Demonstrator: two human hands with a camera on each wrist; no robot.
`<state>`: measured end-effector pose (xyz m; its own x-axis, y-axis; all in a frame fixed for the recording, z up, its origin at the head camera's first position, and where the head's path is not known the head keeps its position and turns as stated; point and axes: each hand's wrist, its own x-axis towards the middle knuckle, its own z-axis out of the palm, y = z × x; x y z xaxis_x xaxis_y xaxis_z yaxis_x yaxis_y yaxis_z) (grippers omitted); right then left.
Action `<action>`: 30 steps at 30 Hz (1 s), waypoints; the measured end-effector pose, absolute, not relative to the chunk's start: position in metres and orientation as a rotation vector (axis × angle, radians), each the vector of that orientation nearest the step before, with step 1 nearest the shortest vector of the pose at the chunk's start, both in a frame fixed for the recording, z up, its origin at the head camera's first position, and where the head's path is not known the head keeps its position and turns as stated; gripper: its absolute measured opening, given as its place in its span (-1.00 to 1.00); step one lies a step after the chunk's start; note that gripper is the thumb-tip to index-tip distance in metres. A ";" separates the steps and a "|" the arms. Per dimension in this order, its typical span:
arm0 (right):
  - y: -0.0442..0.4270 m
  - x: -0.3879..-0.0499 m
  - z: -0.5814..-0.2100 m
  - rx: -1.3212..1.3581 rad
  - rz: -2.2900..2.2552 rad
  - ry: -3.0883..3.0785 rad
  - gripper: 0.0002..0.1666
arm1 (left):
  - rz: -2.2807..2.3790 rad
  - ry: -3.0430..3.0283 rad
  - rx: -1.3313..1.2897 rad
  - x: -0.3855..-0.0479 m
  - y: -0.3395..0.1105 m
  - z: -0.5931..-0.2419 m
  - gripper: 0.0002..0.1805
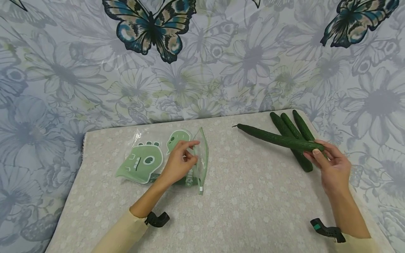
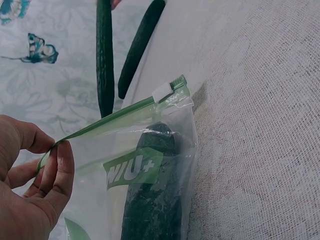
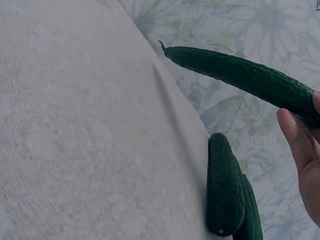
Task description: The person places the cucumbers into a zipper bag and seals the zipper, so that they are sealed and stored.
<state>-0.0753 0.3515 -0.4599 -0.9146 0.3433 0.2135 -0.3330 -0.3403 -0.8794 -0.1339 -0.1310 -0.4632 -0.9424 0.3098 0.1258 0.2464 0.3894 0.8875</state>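
My left hand [image 1: 178, 162] pinches the green-edged mouth of a clear zip bag [image 1: 139, 167] printed with green cartoon dinosaurs. In the left wrist view, a white slider [image 2: 162, 93] sits near one end of the zip, and a dark cucumber [image 2: 150, 215] lies inside the bag. At the right, my right hand [image 1: 333, 168] holds another cucumber [image 1: 269, 137] by one end, between thumb and fingers. Its thin stem tip points left toward the bag, and it is raised above the table, casting a shadow in the right wrist view.
Beneath the held cucumber, three loose cucumbers [image 1: 304, 161] lie close together at the table's far right. A pale patterned cloth [image 1: 240, 200] covers the table. Behind it hangs a floral backdrop [image 1: 221, 80] with butterflies. Dark bands are on both wrists.
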 end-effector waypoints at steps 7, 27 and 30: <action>0.342 -0.078 -0.460 0.171 2.306 -1.539 -0.54 | 1.632 2.563 0.497 -0.133 -0.133 -0.463 -0.48; 0.324 -0.083 -0.457 0.527 2.475 -1.564 -0.52 | 1.618 2.600 0.510 -0.133 -0.133 -0.461 -0.49; 0.321 -0.086 -0.459 0.525 2.484 -1.579 -0.52 | 1.625 2.590 0.510 -0.133 -0.133 -0.461 -0.48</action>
